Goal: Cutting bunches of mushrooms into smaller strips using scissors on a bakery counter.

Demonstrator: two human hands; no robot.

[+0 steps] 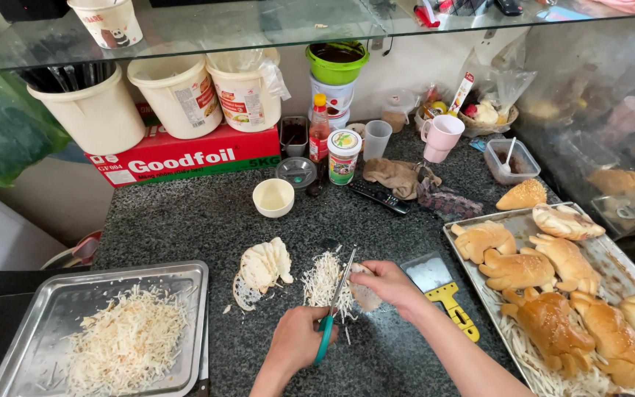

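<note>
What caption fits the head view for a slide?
Left hand with green scissors cuts a pale sheet held by the right hand into shreds on the counter.

The bread tray (472, 237) runs off the right and bottom edges, the steel tray (192, 273) of shreds is cut at the bottom, and the left hand (297, 342) hides the scissors' (336, 298) handles.

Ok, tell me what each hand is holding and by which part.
The left hand holds green-handled scissors by the handle loops. The right hand grips a pale flat piece by its right edge, at the blades.
</note>
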